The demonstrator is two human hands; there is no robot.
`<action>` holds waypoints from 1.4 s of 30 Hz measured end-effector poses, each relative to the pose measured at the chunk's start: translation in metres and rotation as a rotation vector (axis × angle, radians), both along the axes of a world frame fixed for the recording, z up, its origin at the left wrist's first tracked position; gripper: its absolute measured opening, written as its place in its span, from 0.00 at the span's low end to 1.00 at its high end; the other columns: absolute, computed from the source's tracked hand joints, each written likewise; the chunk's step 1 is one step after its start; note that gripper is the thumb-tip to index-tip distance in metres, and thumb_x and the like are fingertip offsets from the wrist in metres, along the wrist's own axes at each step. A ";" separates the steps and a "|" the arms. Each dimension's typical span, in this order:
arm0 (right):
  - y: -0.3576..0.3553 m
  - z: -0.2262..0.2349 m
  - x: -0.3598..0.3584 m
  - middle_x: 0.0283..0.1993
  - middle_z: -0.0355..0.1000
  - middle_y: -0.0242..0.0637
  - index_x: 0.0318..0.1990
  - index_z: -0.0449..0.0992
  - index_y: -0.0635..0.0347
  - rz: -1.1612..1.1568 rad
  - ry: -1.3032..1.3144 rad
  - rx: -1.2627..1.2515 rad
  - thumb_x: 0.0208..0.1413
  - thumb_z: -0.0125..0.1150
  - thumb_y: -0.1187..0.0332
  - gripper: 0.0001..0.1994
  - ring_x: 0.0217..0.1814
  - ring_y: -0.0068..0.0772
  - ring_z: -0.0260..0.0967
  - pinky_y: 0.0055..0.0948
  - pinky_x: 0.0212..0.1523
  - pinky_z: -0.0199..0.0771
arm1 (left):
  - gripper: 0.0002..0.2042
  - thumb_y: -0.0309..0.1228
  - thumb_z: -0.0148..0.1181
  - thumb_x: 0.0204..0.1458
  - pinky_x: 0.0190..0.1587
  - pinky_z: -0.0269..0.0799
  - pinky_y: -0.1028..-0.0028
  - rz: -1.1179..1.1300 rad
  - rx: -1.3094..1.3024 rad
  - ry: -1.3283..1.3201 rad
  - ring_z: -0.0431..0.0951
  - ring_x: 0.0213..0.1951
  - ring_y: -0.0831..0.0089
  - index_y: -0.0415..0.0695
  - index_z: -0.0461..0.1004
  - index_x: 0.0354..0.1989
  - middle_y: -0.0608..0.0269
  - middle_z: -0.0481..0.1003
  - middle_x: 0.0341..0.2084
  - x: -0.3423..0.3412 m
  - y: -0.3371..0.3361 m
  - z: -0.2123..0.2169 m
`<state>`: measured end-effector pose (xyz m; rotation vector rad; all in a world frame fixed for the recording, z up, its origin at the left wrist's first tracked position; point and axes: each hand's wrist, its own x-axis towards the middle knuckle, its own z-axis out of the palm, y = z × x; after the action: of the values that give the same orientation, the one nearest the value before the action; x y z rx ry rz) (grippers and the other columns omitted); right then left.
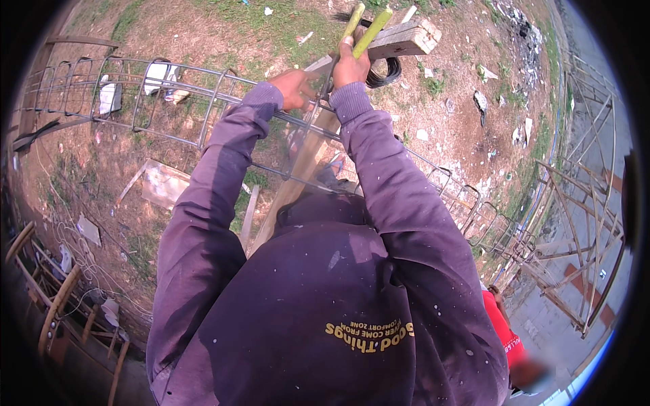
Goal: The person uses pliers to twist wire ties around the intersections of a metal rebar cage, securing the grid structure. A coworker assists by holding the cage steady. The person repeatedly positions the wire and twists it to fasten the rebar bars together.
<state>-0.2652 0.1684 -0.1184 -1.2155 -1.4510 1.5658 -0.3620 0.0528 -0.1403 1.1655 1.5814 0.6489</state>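
Both hands up at the long rebar cage (203,108), which runs sideways across bare dirt and patchy grass. Right hand (351,68) clenched round a tool with two yellow-green handles (365,28), handles sticking up and away past the knuckles. Left hand (292,88) just beside it, fingers curled onto a top bar of the cage; can't tell if it's gripping hard or only steadying. Wooden plank (399,42) lies under the right hand and angles back toward the body beneath the cage. Dark coil of tie wire (383,73) right of the right hand, against the plank. More bent steel frames (575,223) well off to the right. Another person in red (504,331) low on the right, behind the right elbow
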 end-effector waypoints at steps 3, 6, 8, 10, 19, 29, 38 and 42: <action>0.006 -0.003 -0.001 0.46 0.70 0.40 0.66 0.62 0.60 -0.059 0.033 -0.012 0.65 0.52 0.69 0.23 0.34 0.28 0.71 0.26 0.35 0.76 | 0.43 0.24 0.69 0.39 0.33 0.74 0.72 -0.017 0.099 0.061 0.80 0.32 0.70 0.34 0.55 0.68 0.53 0.81 0.43 0.001 0.000 -0.004; 0.011 -0.005 -0.002 0.44 0.71 0.40 0.64 0.65 0.59 -0.107 0.018 0.016 0.66 0.50 0.69 0.20 0.30 0.29 0.72 0.27 0.33 0.75 | 0.43 0.25 0.70 0.39 0.40 0.74 0.72 -0.008 0.016 0.018 0.81 0.39 0.68 0.34 0.55 0.68 0.53 0.81 0.44 0.000 0.000 -0.006; 0.010 -0.004 -0.003 0.43 0.71 0.39 0.64 0.65 0.59 -0.105 0.032 -0.029 0.67 0.50 0.68 0.19 0.30 0.29 0.72 0.27 0.33 0.75 | 0.43 0.26 0.70 0.39 0.43 0.74 0.71 -0.010 -0.017 0.008 0.81 0.42 0.67 0.34 0.55 0.68 0.52 0.81 0.44 -0.001 -0.001 -0.005; 0.006 -0.002 -0.003 0.43 0.71 0.39 0.64 0.65 0.60 -0.136 0.053 -0.049 0.67 0.49 0.67 0.19 0.30 0.29 0.72 0.28 0.33 0.75 | 0.44 0.26 0.69 0.40 0.43 0.74 0.71 -0.026 0.041 0.043 0.81 0.42 0.67 0.34 0.55 0.68 0.52 0.81 0.44 -0.001 -0.001 -0.003; 0.003 -0.004 -0.006 0.38 0.70 0.37 0.59 0.69 0.62 -0.183 0.073 -0.183 0.66 0.53 0.62 0.19 0.28 0.30 0.72 0.29 0.29 0.72 | 0.44 0.26 0.70 0.39 0.37 0.74 0.68 0.008 -0.035 -0.031 0.79 0.35 0.68 0.37 0.56 0.69 0.53 0.81 0.41 -0.001 0.000 0.003; 0.006 -0.016 -0.006 0.35 0.69 0.35 0.58 0.70 0.56 -0.062 -0.009 -0.127 0.65 0.53 0.61 0.17 0.31 0.31 0.75 0.32 0.23 0.75 | 0.43 0.27 0.71 0.38 0.49 0.74 0.64 0.047 -0.011 0.045 0.79 0.47 0.57 0.34 0.57 0.67 0.46 0.79 0.45 0.002 -0.002 0.006; -0.008 0.017 -0.003 0.38 0.70 0.37 0.65 0.63 0.64 -0.052 0.159 -0.208 0.66 0.49 0.70 0.21 0.31 0.25 0.70 0.26 0.27 0.71 | 0.43 0.27 0.72 0.39 0.48 0.75 0.64 0.035 -0.059 0.020 0.79 0.46 0.57 0.34 0.56 0.67 0.45 0.78 0.47 0.001 0.000 0.009; -0.015 0.021 0.000 0.39 0.71 0.40 0.69 0.56 0.60 -0.078 0.206 -0.178 0.65 0.49 0.73 0.25 0.31 0.25 0.70 0.27 0.23 0.73 | 0.43 0.27 0.72 0.39 0.49 0.75 0.64 0.040 -0.034 0.007 0.78 0.48 0.56 0.34 0.56 0.67 0.42 0.77 0.47 0.002 -0.001 0.009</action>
<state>-0.2649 0.1530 -0.0970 -1.1565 -1.1401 1.7399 -0.3599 0.0521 -0.1318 1.1141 1.6194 0.6424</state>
